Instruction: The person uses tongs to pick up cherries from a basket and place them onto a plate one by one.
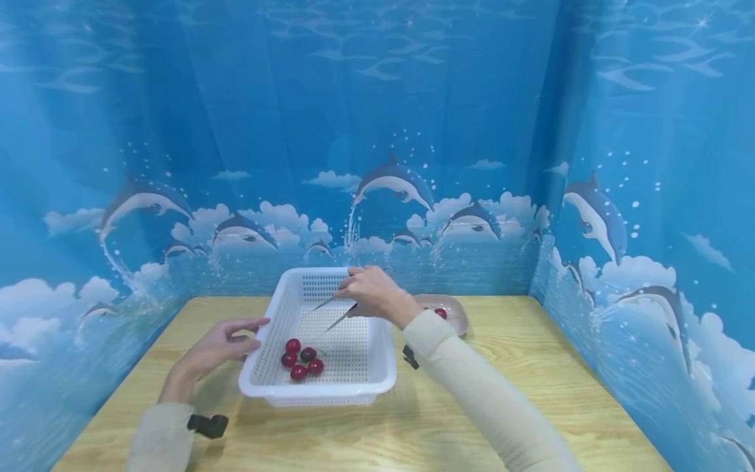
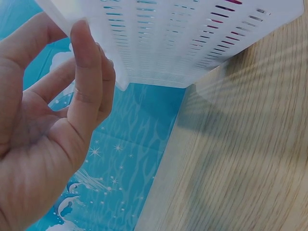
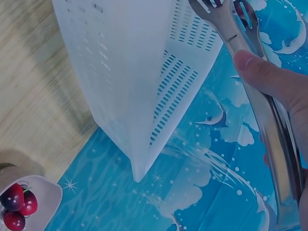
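A white perforated basket (image 1: 382, 354) stands on the table with several dark red cherries (image 1: 308, 354) at its near left. My left hand (image 1: 221, 344) holds the basket's left rim, thumb and fingers at the edge; in the left wrist view the hand (image 2: 57, 106) is against the rim (image 2: 57, 14). My right hand (image 1: 377, 294) grips metal tongs (image 1: 341, 317) above the basket, their tips apart with nothing between them. The right wrist view shows the right hand (image 3: 284, 91) round the tongs (image 3: 260, 106).
Right of the basket, partly behind my right forearm, is a small pinkish dish (image 1: 457, 314) with cherries (image 1: 440, 313) in it; the right wrist view shows several cherries (image 3: 18, 204) there. Blue curtains with dolphins (image 1: 389, 183) stand behind and beside the wooden table (image 1: 501, 367).
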Available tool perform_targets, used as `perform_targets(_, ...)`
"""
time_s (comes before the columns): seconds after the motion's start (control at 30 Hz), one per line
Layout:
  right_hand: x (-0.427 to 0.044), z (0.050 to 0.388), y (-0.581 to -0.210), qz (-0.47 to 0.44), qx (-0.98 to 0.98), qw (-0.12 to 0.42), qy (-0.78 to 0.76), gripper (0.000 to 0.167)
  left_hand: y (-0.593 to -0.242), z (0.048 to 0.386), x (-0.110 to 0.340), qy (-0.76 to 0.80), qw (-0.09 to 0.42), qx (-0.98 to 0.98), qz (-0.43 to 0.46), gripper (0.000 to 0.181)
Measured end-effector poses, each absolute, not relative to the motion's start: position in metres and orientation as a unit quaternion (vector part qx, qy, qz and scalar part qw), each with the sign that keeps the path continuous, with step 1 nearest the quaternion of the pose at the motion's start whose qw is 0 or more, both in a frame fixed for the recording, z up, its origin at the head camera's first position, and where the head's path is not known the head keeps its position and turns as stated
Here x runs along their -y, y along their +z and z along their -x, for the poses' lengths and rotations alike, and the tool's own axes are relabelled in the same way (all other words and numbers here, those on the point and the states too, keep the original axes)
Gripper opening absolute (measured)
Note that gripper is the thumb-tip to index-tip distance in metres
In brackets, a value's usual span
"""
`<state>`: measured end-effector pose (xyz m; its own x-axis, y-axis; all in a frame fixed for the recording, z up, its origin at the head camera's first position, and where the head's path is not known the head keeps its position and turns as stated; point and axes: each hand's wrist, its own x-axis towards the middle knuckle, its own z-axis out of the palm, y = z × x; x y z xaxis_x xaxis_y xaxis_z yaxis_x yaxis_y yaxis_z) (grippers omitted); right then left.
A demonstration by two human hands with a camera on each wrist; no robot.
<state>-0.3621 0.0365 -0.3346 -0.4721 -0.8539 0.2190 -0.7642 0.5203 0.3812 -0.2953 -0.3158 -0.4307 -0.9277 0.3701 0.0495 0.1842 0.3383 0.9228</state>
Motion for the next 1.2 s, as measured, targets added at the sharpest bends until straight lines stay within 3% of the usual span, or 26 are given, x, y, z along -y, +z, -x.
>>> perform_targets(1.2,0.024,0.364,-0.341,-0.487,0.829,0.181,-0.206,0.038,-0.426,0.294,0.314,0.556,0.084,-0.809,-0.169,0.063)
